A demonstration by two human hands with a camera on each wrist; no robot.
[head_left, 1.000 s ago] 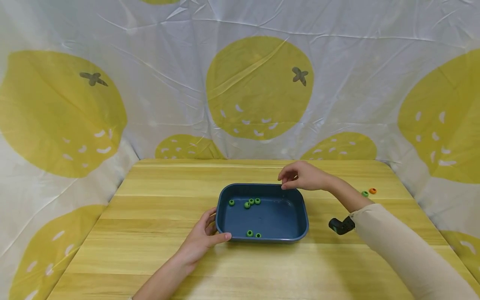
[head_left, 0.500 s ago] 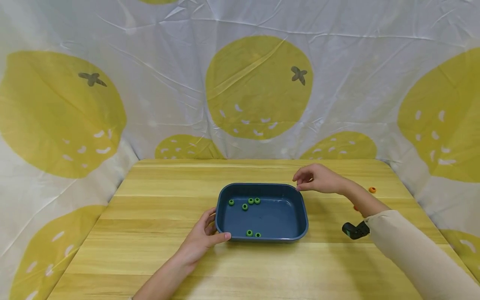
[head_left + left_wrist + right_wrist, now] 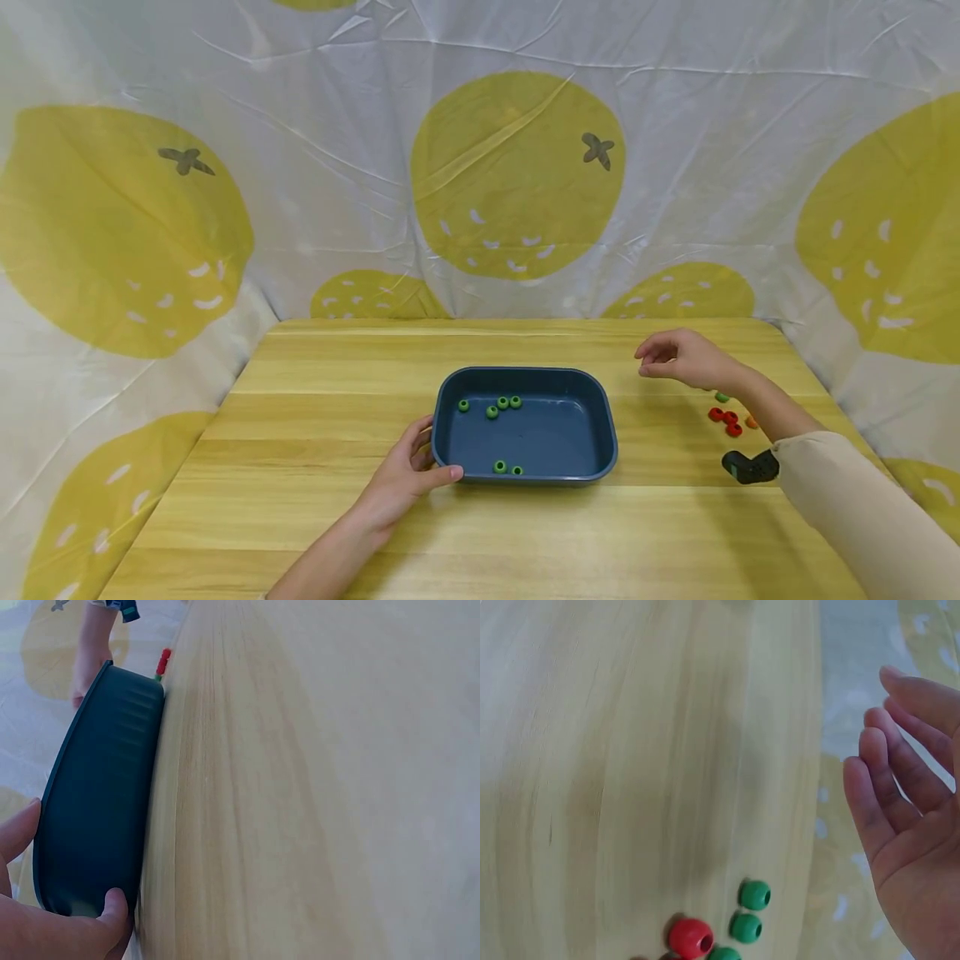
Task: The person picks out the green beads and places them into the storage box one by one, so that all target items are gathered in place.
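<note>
A dark blue plastic bin point(image 3: 543, 437) sits on the wooden table, with several green beads point(image 3: 502, 402) lying on its floor. My left hand point(image 3: 401, 479) grips its left end, thumb over the front corner of the rim and fingers against the outer wall. The left wrist view shows the bin's side point(image 3: 105, 787) with fingers on it. Off to the right of the bin, my right hand point(image 3: 686, 358) hovers over the table with loosely bent fingers and nothing between them. Red beads point(image 3: 732, 418) and a green bead point(image 3: 722, 397) lie below its wrist.
An orange bead point(image 3: 752, 422) is partly covered by the right forearm. In the right wrist view, green beads point(image 3: 754, 895) and a red bead point(image 3: 691, 937) lie near the lower edge. A lemon-print cloth point(image 3: 517, 175) hangs behind the table point(image 3: 300, 467).
My right hand has moved right, from over the bin's back right corner to beyond the bin, uncovering red beads. My left hand and the bin stay put; one green bead in it has shifted slightly.
</note>
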